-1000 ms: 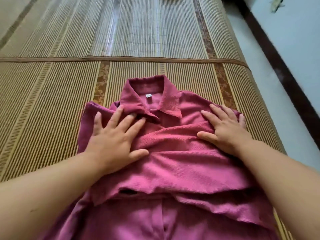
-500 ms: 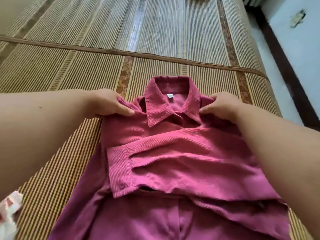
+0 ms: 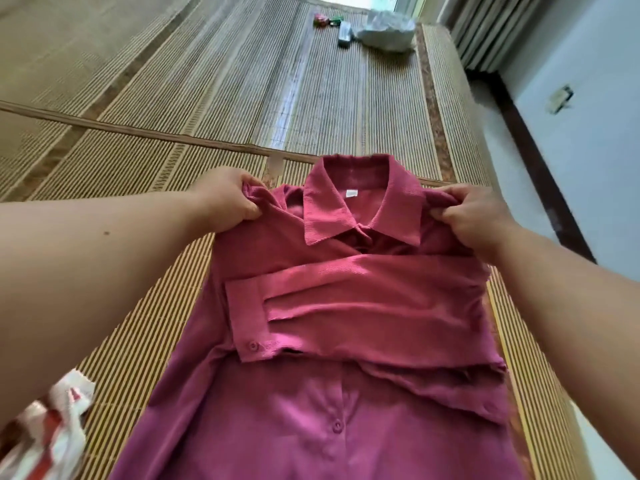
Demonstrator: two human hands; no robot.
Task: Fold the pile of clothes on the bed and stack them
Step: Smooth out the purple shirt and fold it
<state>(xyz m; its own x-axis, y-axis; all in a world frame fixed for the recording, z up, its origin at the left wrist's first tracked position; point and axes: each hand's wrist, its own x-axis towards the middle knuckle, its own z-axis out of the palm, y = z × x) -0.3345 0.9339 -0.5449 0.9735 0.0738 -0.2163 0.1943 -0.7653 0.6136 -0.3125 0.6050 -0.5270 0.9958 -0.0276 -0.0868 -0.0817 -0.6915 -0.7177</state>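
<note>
No longer being pressed flat, the shirt is being pinched either side of the collar in the grips of the left hand and right hand, probably for folding over.

My bare arms reached forward, well apart. My left hand and right hand each had fingers curled, pinching a shoulder of the shirt.

Woven bamboo mat underneath. Far end: crumpled clear bag, small grey box just beside it, red-green bits near. Wall socket on the right.
</note>
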